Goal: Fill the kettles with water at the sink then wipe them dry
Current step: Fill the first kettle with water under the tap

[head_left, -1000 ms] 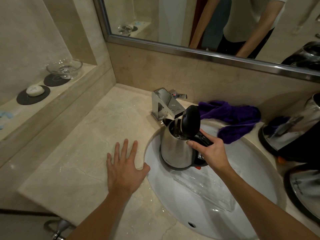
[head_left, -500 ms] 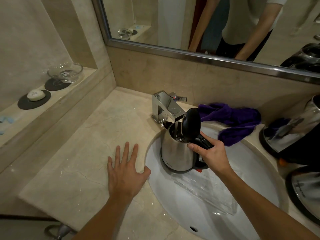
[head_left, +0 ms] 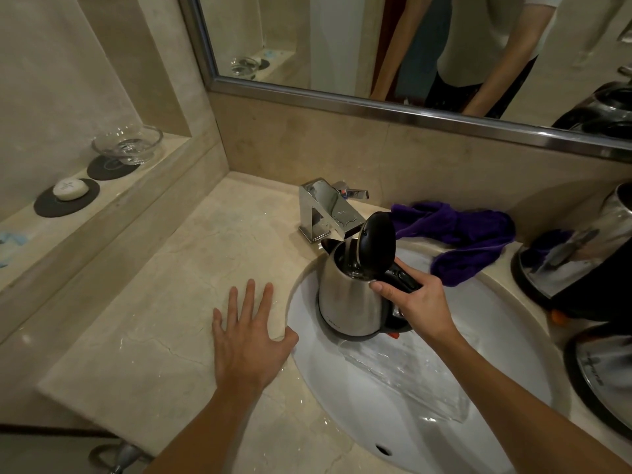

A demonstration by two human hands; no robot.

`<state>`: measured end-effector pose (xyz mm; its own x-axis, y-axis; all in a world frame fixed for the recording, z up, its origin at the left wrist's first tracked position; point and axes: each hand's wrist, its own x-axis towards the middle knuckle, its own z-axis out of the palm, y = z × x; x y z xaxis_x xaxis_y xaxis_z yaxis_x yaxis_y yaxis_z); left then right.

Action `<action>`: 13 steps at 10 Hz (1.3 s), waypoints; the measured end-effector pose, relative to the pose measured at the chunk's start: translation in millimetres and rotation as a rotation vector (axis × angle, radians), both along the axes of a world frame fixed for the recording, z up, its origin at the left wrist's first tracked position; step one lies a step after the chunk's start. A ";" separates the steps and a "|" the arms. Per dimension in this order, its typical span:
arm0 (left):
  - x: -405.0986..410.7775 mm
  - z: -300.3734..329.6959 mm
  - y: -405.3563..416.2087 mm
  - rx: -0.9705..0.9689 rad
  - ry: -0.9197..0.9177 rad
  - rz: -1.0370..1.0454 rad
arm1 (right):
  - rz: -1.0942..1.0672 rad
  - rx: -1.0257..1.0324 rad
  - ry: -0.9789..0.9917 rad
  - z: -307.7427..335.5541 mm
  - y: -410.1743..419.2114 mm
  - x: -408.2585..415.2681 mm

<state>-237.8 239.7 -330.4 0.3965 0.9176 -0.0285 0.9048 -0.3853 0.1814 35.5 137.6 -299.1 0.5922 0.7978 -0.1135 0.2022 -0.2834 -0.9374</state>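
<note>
A steel kettle (head_left: 349, 295) with its black lid (head_left: 378, 239) flipped up sits in the white sink (head_left: 427, 432), just under the chrome faucet (head_left: 325, 210). My right hand (head_left: 417, 302) grips its black handle. Water shows inside the kettle's mouth. My left hand (head_left: 249, 336) rests flat on the wet marble counter (head_left: 154, 319) at the basin's left rim, fingers spread. A purple cloth (head_left: 465, 237) lies bunched behind the sink on the right. Two more steel kettles stand at the right edge, one (head_left: 581, 254) further back and one (head_left: 608, 374) nearer.
A clear plastic sheet (head_left: 410, 374) lies in the basin. On the left ledge are a glass dish (head_left: 128, 145) and a soap bar (head_left: 69, 189) on dark coasters. A framed mirror (head_left: 376, 46) runs along the back wall.
Hardly anything has moved; the kettle stays under the faucet with my right hand on its handle, and my left hand stays flat on the counter.
</note>
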 end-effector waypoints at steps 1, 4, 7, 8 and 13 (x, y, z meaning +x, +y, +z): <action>-0.1 -0.6 -0.2 -0.004 -0.009 0.002 | -0.002 0.010 0.002 0.1 -0.1 -0.5; 0.2 -1.0 0.1 0.000 -0.005 0.005 | 0.002 0.027 0.005 0.4 0.5 -0.9; 0.3 1.5 -0.3 -0.013 0.010 0.009 | 0.005 0.034 0.002 1.3 1.4 -2.1; -0.1 1.4 0.0 -0.011 0.014 0.007 | 0.010 0.043 0.004 -0.2 1.3 -1.8; 0.7 0.9 -0.2 -0.004 0.020 0.005 | 0.007 0.040 -0.014 -4.0 2.1 1.3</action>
